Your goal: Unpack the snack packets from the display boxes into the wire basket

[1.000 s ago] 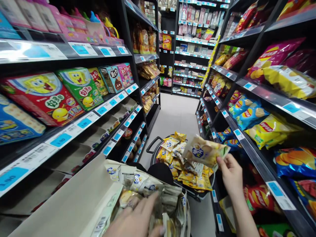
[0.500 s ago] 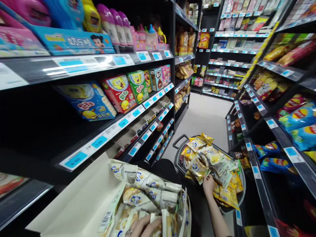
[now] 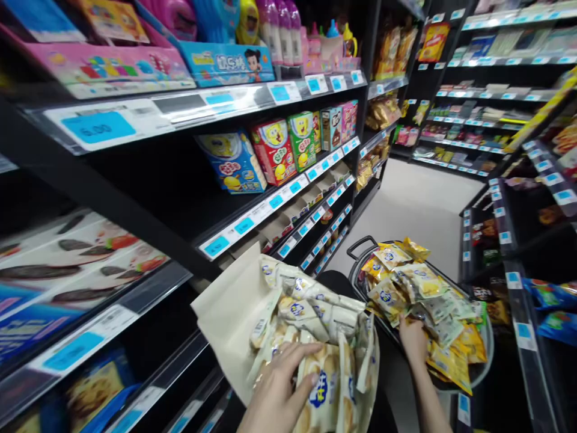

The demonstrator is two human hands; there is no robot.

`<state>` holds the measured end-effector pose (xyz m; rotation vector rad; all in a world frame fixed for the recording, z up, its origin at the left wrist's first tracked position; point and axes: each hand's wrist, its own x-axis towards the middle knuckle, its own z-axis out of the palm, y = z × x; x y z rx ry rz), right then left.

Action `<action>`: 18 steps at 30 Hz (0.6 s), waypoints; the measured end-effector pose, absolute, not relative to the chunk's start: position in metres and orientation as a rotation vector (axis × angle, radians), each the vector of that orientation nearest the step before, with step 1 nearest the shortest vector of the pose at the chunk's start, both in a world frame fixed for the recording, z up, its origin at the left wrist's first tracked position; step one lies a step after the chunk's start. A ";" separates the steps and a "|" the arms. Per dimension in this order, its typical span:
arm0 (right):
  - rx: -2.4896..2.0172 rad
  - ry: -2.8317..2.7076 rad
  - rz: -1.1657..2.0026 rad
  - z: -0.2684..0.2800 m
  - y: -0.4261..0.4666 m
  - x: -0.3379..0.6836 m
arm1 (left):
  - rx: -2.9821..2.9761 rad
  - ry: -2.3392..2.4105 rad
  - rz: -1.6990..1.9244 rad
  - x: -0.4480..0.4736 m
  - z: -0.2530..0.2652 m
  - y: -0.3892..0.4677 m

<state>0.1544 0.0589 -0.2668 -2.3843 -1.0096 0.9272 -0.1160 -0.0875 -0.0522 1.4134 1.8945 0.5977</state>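
Observation:
My left hand (image 3: 286, 382) is inside an open cardboard box (image 3: 220, 313) filled with cream-coloured snack packets. Its thumb lies on the front of a clear-and-white packet (image 3: 321, 379) with a blue logo, and its fingers curl over the packet's upper left edge. To the right, my right hand (image 3: 412, 340) reaches into a dark-rimmed basket (image 3: 489, 346) heaped with yellow and white packets. Its fingers close on the lower edge of a yellow-and-white packet (image 3: 387, 294); the fingertips are partly hidden.
Dark store shelves with price labels (image 3: 246, 225) run along the left, holding cartoon-printed boxes (image 3: 273, 150). More snack shelves (image 3: 523, 288) stand close on the right. Pale floor (image 3: 410, 192) stretches beyond the basket to shelves at the back.
The view has turned left, so the shelves, box and basket appear further right. More of my left hand shows, with its thumb now over a packet's front. My right hand stays at the basket.

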 end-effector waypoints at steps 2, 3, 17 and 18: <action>-2.186 -1.125 0.954 -0.242 0.035 0.148 | 1.322 1.885 0.599 -0.113 -0.046 -0.085; -2.065 -1.175 0.960 -0.226 0.021 0.145 | 1.281 1.891 0.601 -0.112 -0.042 -0.084; -1.305 -1.351 0.462 -0.127 -0.069 0.090 | 1.467 1.323 1.256 -0.135 -0.013 -0.068; -1.288 -1.377 0.467 -0.126 -0.071 0.087 | 1.456 1.332 1.284 -0.133 -0.017 -0.068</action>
